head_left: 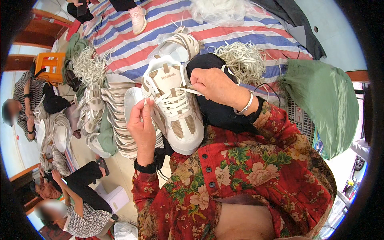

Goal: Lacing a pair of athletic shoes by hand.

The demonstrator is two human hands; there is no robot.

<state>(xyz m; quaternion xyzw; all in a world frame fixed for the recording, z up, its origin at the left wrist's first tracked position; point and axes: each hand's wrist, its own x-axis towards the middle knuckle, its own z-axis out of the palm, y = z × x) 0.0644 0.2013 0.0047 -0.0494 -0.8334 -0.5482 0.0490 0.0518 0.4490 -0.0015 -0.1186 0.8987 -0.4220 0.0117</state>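
Observation:
A white and beige sneaker (186, 134) rests on my lap, its toe toward me. A white shoelace (177, 108) runs crosswise through its lower eyelets, and a loop of it stands at the upper left of the tongue. My left hand (143, 126) is beside the shoe's left edge, thumb and fingers pinched on the lace there. Across the tongue, my right hand (216, 85) pinches the lace and draws a length of it out to the right. Its lower fingers are curled and partly hidden.
Another sneaker (176, 46) lies beyond, on a striped sheet (168, 18). A heap of laces (242, 60) is at the far right, near a green sack (326, 106). Stacked shoe parts (120, 114) stand left. Two co-workers sit further left, near an orange stool (50, 66).

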